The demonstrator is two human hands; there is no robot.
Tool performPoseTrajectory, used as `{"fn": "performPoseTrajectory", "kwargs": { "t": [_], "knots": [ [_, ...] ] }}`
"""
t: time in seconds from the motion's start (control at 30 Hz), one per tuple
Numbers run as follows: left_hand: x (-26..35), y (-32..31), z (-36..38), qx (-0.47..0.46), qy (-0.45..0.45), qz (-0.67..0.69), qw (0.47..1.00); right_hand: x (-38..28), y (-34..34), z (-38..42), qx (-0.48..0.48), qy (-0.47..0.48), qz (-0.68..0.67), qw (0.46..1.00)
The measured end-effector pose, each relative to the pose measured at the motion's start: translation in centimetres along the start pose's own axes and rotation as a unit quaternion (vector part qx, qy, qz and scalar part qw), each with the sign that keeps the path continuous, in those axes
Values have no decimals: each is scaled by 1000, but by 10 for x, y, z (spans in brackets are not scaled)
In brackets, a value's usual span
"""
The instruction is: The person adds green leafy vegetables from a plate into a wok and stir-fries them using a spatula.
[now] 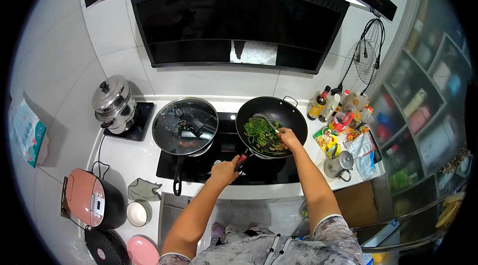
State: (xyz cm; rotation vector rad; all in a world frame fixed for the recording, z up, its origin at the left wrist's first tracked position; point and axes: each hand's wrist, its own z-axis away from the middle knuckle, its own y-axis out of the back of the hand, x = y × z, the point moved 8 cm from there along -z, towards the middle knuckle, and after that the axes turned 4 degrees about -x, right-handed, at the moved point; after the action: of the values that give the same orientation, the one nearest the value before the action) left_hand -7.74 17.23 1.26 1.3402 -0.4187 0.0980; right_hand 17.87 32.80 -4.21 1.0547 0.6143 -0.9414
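A black wok (294, 115) stands on the right side of the dark cooktop (226, 153), with chopped green vegetables (260, 134) and small brownish pieces in it. My left hand (225, 171) is closed round the wok's handle (242, 161). Over the wok's right part, my right hand (287, 138) grips a spatula (269, 122), whose head reaches into the greens. On the left burner sits a pan (178, 174) under a glass lid (172, 125); its long handle points toward me, and some food shows dimly through the lid.
A steel steamer pot (115, 110) stands at the back left. Nearer are a pink rice cooker (84, 190), a grey cloth (144, 190), a white bowl (137, 213) and a pink plate (143, 251). Bottles (318, 104), a yellow packet (326, 141) and a metal kettle (339, 165) stand right. A range hood (239, 21) hangs above.
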Motion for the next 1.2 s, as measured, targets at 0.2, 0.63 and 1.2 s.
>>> {"fn": "performPoseTrajectory", "kwargs": {
  "t": [0.2,0.63,1.2],
  "knots": [
    [-2,-3,-1,8,-3,-5,1000,-41,37,64,-87,215,291,928],
    [-1,-4,-3,2,-10,-15,1000,-22,57,91,55,176,415,891],
    [1,0,1,13,-2,-1,1000,-25,59,61,-9,56,551,832]
  ]
}}
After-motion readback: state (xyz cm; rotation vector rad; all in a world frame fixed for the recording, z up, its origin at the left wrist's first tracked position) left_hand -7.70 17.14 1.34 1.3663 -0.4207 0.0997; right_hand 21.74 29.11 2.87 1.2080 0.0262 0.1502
